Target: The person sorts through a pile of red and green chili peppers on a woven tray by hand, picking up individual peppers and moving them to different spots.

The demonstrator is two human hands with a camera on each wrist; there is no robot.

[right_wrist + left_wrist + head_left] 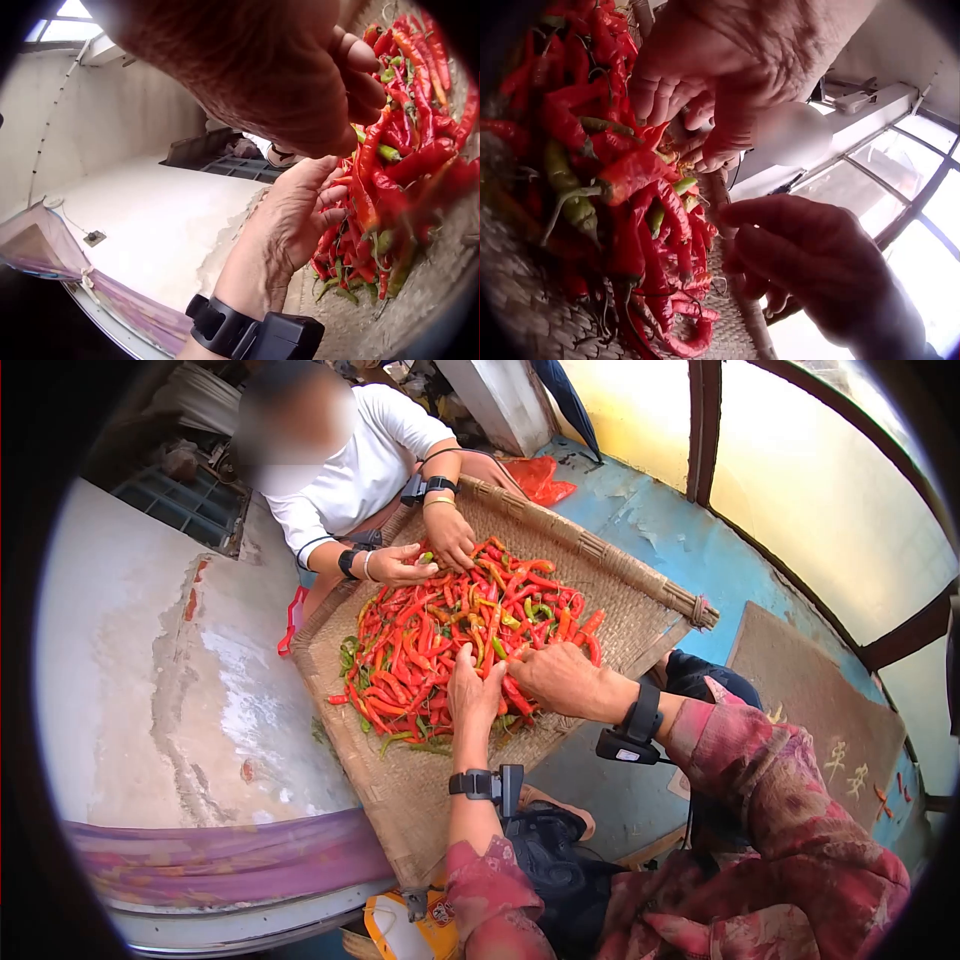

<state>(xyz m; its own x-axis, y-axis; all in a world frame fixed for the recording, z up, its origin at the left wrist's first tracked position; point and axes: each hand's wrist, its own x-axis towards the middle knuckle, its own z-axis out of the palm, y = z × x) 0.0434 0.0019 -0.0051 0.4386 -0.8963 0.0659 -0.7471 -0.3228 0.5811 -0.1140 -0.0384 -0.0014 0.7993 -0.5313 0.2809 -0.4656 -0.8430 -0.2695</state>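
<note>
Fingers of both hands curled, picking at chillies [450, 640] | woven tray [620, 610] holds the pile

The person wears a long-sleeved top [760, 840] in mottled pink and dark red with a blotchy leaf-like print, its cuffs pushed back from both wrists. A black strap [468, 784] circles the left wrist and carries a small black camera block [510, 788]. The right wrist has a wider black band [644, 712] with a black box-shaped camera unit [626, 746] hanging beneath it.
</note>
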